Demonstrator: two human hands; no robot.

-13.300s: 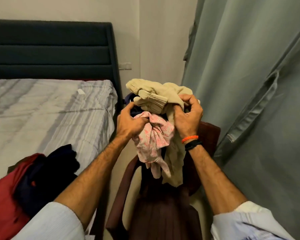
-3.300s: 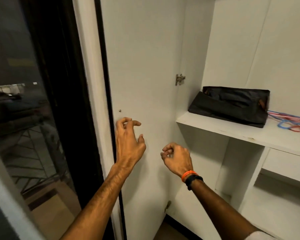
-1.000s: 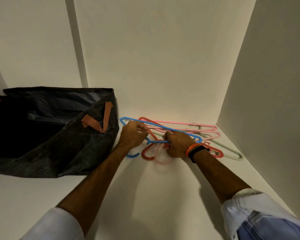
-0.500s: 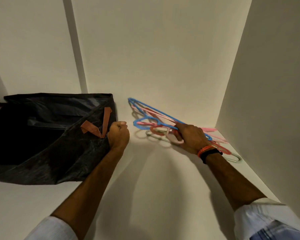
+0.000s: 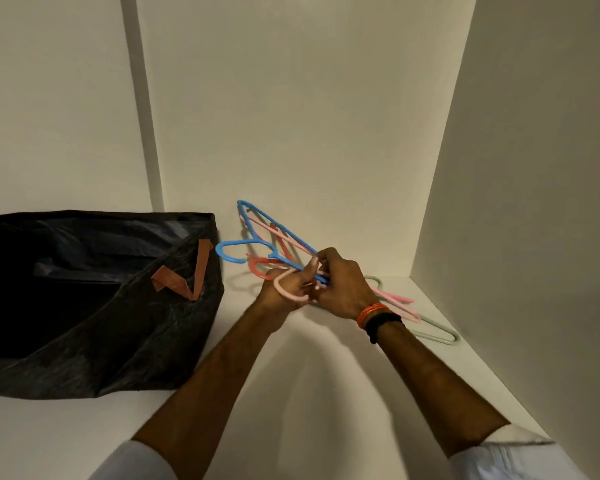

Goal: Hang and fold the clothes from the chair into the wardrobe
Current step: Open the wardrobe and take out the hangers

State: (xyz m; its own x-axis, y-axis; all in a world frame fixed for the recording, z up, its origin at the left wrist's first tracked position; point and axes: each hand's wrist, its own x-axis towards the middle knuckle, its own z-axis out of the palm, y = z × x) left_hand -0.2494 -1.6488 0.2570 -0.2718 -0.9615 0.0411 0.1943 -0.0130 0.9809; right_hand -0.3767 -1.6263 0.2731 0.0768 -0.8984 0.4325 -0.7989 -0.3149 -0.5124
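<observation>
A bundle of hangers (image 5: 278,244) is held at the centre of the view, above a white shelf (image 5: 291,393). The right hand (image 5: 343,289) is clenched around the bundle's middle, while the left hand (image 5: 284,289), just beside it at 9 o'clock, is curled around a pale pink hook (image 5: 284,289). The bundle's long axis runs from 10 o'clock to 4 o'clock: a blue hanger (image 5: 253,242) is raised at the far upper-left end with its hook turned toward 9 o'clock, and pink tips are seen past the right wrist at 4 o'clock. A pale green hanger (image 5: 437,332) lies flat on the shelf beneath the wrist, close to the side wall (image 5: 516,202) at 3 o'clock. A black bag (image 5: 84,299) sits at 9 o'clock, near the blue hook but apart from it. Open shelf is left toward 6 o'clock, and the back wall (image 5: 291,116) closes off 12 o'clock
</observation>
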